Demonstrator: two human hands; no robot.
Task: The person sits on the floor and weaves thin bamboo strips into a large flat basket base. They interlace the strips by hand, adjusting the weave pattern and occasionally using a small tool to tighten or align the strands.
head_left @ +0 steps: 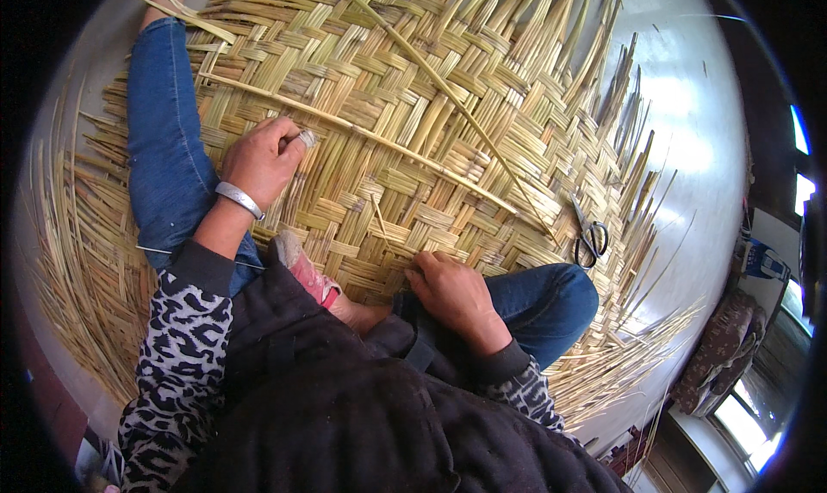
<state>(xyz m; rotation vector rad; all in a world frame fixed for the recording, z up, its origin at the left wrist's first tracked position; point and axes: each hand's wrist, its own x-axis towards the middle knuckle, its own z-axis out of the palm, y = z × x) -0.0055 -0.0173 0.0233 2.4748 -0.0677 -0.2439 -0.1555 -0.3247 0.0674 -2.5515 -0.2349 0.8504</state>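
Bunched into a fist over the woven mat, at ten o'clock: left hand, with a silver bracelet at the wrist and a silvery band at the fingers; impossible to tell whether closed around a strip. Near centre, toward five o'clock: right hand, bent down at the mat, with fingers close together; impossible to tell what, if anything, between them. Toward eleven o'clock from there, a short stick angled on the weave.

Spread beneath and beyond both hands, from nine o'clock through twelve to four, over a pale floor: the mat. Apparently done: a broad, closely interlaced field. Apparently left: loose strip ends, long and unwoven at one o'clock, ragged at two, four and nine, with no finished border in sight.

Coloured straw yellow with green and brown streaks; plaited from flat strips in bundles, in stepped diagonal blocks, slightly uneven. Laid across it, a long pale rod from ten o'clock toward three, and a greener rod from twelve toward three. Beside their ends, at three o'clock, black-handled scissors. Flanking all, jeans-clad legs at ten and four.
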